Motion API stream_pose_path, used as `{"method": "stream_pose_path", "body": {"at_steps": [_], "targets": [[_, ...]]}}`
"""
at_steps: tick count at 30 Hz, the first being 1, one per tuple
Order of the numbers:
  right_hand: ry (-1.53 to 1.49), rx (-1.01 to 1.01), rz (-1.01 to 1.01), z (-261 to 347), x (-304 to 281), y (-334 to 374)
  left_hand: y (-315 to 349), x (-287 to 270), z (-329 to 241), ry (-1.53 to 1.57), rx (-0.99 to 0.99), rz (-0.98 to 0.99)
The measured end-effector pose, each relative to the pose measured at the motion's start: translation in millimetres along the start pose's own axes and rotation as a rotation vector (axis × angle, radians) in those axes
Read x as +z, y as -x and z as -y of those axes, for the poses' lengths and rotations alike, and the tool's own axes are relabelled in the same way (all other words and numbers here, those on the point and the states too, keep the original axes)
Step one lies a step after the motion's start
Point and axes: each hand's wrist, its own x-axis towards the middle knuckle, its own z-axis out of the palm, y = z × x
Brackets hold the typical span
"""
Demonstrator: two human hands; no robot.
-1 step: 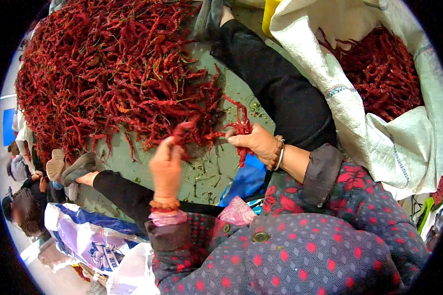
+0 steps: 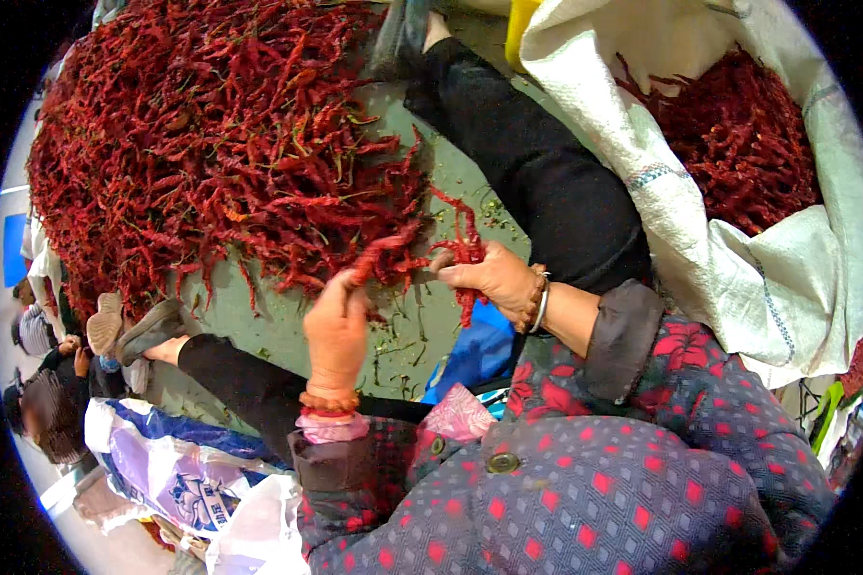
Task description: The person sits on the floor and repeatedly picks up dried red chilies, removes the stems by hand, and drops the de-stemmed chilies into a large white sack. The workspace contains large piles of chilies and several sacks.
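A big heap of dried red chili peppers (image 2: 211,163), wrinkled and thin, some with pale stems, lies ahead of me to the left. My left hand (image 2: 336,331) is closed at the heap's near edge, pinching a red chili pepper (image 2: 379,251) that sticks out past the fingertips. Just to its right, my right hand (image 2: 494,280) is closed round a small bunch of chili peppers (image 2: 467,244), whose ends hang out above and below the fingers. Thumb and forefinger of the right hand point toward the left hand; the two hands are apart.
A white woven sack (image 2: 633,144) with chili peppers (image 2: 753,144) inside stands open at the right. My black-trousered legs (image 2: 537,163) spread round the heap. Stem bits (image 2: 408,350) litter the green floor. At left are a plastic bag (image 2: 177,460) and another person (image 2: 53,412).
My left hand has shifted slightly right and is less blurred, with its chili pepper showing more plainly. The right hand has barely moved and keeps its bunch.
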Motion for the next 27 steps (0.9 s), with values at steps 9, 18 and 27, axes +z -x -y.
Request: {"method": "stream_pose_path", "body": {"at_steps": [9,18,27], "targets": [[0.018,-0.056,0.031,7,4,5,19,42,-20,0.061,-0.036,0.273],[0.081,0.022,-0.021,-8,-5,-4,24,48,-24,0.013,0.215,0.349],[-0.244,0.019,-0.063,6,-1,-2,18,23,-17,0.719,-0.445,0.165]]}}
